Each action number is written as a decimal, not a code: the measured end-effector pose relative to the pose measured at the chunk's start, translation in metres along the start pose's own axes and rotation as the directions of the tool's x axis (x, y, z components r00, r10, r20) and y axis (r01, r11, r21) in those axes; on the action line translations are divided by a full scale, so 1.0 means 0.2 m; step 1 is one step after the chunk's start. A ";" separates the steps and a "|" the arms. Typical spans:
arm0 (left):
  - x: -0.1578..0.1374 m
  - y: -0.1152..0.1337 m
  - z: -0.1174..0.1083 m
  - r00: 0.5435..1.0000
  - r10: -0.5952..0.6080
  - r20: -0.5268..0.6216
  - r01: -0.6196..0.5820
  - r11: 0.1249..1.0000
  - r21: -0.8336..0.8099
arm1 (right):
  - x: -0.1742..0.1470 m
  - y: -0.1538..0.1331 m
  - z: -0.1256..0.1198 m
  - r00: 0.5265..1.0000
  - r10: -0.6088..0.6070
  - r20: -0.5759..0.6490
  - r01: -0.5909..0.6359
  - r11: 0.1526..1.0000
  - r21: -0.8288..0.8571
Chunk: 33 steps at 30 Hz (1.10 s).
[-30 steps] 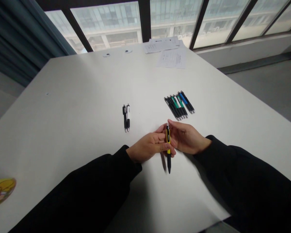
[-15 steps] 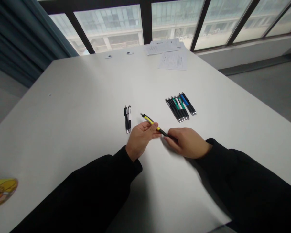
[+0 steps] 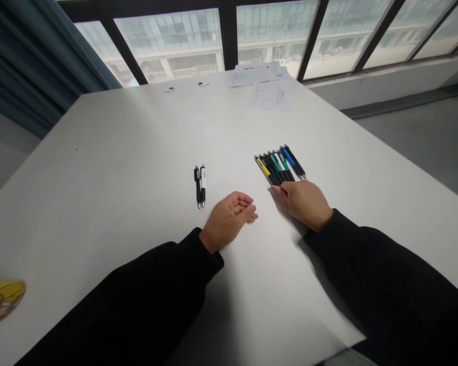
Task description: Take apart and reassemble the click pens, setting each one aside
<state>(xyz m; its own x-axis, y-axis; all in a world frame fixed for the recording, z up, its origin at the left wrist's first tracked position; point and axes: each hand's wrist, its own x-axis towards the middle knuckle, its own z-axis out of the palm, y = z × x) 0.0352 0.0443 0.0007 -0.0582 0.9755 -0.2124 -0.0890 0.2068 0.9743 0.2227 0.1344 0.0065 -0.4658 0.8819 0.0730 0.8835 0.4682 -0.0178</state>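
Note:
My right hand (image 3: 304,202) grips the lower end of a yellow and black pen (image 3: 263,167), with its fingers partly hiding the tip. That pen lies at the left end of a slanted row of several pens (image 3: 278,160), black, green, white and blue. My left hand (image 3: 229,217) hovers low over the tabletop, fingers loosely curled and holding nothing. To its upper left, a black pen (image 3: 197,189) and a white pen (image 3: 203,179) with a black grip lie side by side.
The white table (image 3: 137,152) reaches back to the windows. Printed papers (image 3: 270,94) lie at its far edge, near two small white round pieces (image 3: 203,84). A colourful yellow item (image 3: 3,301) sits at the left edge of view. A blue curtain (image 3: 41,56) hangs at the back left.
The yellow pen has left my left hand. My right hand has carried it up and right to the left end of the pen row. My left hand has barely moved.

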 end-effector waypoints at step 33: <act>0.07 0.04 -0.40 0.805 0.587 -0.085 0.151 -0.064 0.986 | -0.02 0.02 0.00 0.984 -0.127 -0.124 0.164 0.918 0.361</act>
<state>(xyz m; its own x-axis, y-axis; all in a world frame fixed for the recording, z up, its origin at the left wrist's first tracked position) -0.0456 0.0539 0.0003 -0.1839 0.9002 0.3947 0.9778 0.2087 -0.0203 0.2280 0.1325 0.0070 -0.5645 0.8014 0.1978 0.7168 0.5947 -0.3640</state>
